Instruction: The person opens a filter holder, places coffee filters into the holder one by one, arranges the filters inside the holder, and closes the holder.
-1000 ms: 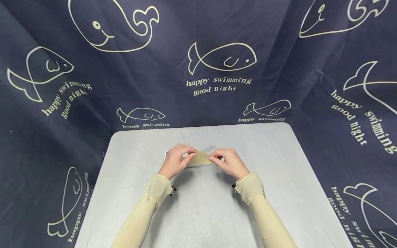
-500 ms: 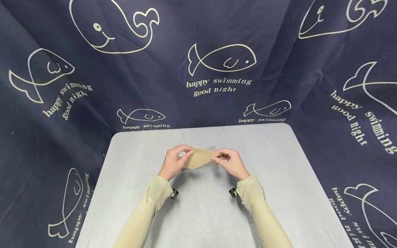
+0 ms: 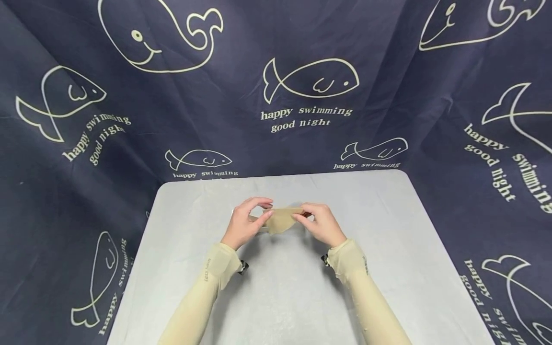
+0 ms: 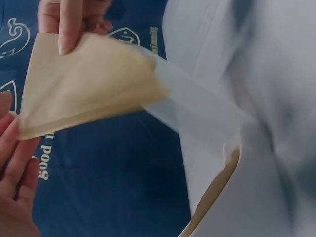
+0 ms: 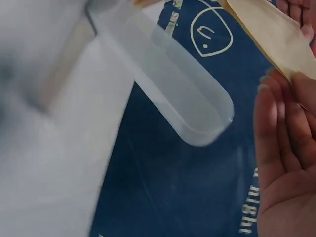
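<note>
A tan paper coffee filter [image 3: 282, 220] is held up between both hands above the table. My left hand [image 3: 245, 221] pinches its left edge, the thumb in front and the index finger raised a little off the paper. My right hand [image 3: 321, 223] pinches the upper right edge between thumb and fingers. In the left wrist view the coffee filter [image 4: 89, 81] shows as a cone shape with a folded seam along one side. A translucent plastic holder [image 5: 173, 94] with a rounded end stands behind the hands; in the head view they mostly hide it.
A tan paper edge [image 4: 212, 192] shows at the plastic holder in the left wrist view. The pale table [image 3: 280, 297] has rounded far corners. Dark blue curtains [image 3: 302, 153] with fish drawings rise close behind and beside it.
The coffee filter was tilted and stretched wider between the hands; its top edge is now nearly level. The left index finger has lifted away from the thumb. Both hands stay at nearly the same spot.
</note>
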Demonstrator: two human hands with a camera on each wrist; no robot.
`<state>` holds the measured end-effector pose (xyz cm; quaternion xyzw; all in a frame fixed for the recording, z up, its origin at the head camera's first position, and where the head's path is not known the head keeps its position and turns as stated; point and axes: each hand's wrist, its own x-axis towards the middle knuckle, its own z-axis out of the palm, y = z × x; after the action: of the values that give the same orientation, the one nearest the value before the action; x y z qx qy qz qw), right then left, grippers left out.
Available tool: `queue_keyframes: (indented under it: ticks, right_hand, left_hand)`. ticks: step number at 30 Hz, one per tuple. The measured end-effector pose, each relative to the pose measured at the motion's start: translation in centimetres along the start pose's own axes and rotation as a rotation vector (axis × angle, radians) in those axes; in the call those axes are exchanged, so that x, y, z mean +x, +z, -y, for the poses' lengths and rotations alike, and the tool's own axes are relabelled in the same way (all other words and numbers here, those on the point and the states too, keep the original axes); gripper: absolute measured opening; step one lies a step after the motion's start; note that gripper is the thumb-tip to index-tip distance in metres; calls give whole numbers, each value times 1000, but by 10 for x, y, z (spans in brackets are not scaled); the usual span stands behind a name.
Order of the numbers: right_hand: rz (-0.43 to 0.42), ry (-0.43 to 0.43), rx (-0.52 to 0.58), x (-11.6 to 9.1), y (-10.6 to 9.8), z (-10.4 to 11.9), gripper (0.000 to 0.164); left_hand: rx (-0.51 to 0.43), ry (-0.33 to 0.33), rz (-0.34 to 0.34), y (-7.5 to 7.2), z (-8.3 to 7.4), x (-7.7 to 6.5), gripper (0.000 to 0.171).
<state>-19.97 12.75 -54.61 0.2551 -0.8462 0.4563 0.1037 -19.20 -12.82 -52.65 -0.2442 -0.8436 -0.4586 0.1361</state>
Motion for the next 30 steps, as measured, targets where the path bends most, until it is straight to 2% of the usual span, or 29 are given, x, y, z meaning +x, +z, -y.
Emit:
queue_keyframes:
  ticks: [4,6,8,12,16,21,26,30]
  right_hand:
    - [63,-88,-82,5,-3,4,11]
    - [75,-101,-96,6,-2,6,12]
    - [76,-89,-85,7,-2,6,12]
    - [69,16,26,5,0,5,8]
    - [20,137,153,-3,1,-4,6]
    - [3,188,256,-8,2,-9,13]
    - [8,168,211,-5,4,-5,9]
    - [11,130,137,-1,1,-3,6]
  left_hand:
    - [147,96,71,-1,-1,3,21]
    - [192,114,95,0,-2,4,15]
    - [193,107,99,1,-1,4,9]
    - [125,36,66,2,-1,4,7]
    - [28,-25,36,5,-2,4,8]
    - [-42,-77,5,6,-2,1,9]
    - [-71,-90,-9,6,-1,0,9]
    - [-91,-145,32,6,-3,1,13]
